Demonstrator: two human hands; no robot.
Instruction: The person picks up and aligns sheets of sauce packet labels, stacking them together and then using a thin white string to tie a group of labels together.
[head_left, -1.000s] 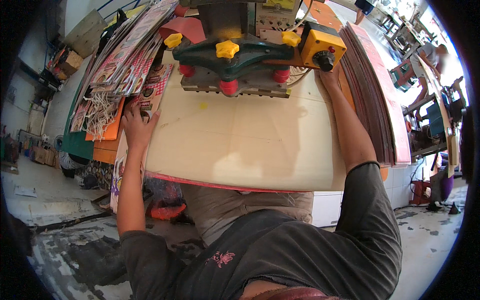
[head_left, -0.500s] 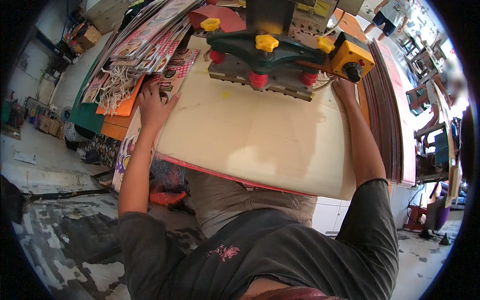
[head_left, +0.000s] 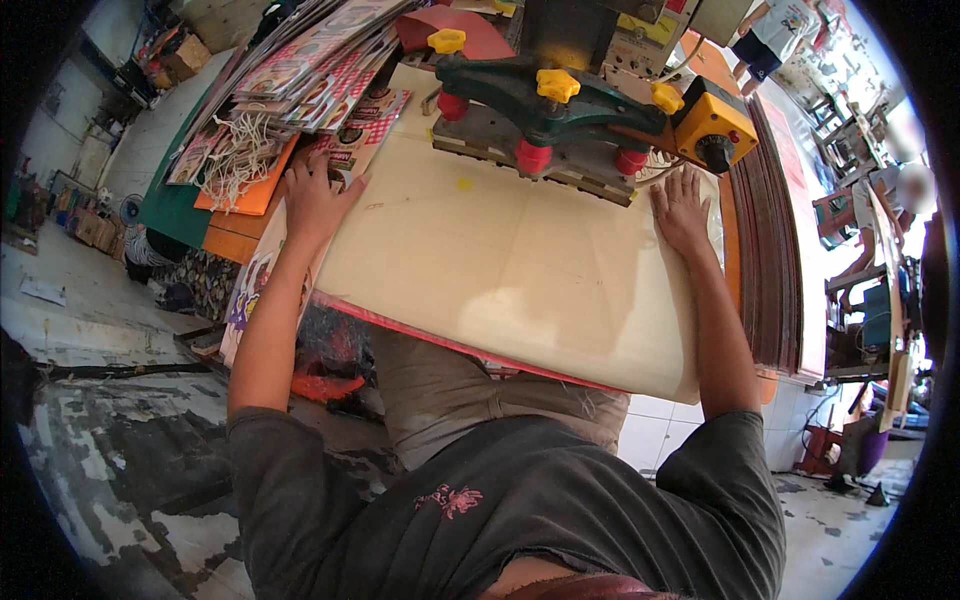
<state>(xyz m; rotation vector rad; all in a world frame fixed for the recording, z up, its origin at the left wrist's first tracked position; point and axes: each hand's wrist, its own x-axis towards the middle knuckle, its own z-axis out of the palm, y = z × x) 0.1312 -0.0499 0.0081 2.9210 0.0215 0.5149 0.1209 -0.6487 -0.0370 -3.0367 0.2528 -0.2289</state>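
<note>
Cream sheet (head_left: pixel 500 260) spread between both hands' fingers, near edge over the lap. Right hand (head_left: pixel 685 215) flat on its right margin, fingers extended, gripping nothing. Left hand (head_left: pixel 320 205) splayed, unclenched, over a printed sheet (head_left: pixel 375 125), thumb at cream edge. Dark green press (head_left: pixel 530 100) beyond, between the fingers. Printed stack (head_left: pixel 310 75) past left fingertips; brown stack (head_left: pixel 768 250) right of right fingers. Farther: patchy floor (head_left: pixel 110 480) left, standing person (head_left: pixel 775 40) beyond right fingers.

Right hand (head_left: pixel 683 214) (now flat) has left the yellow box (head_left: pixel 718 118).
</note>
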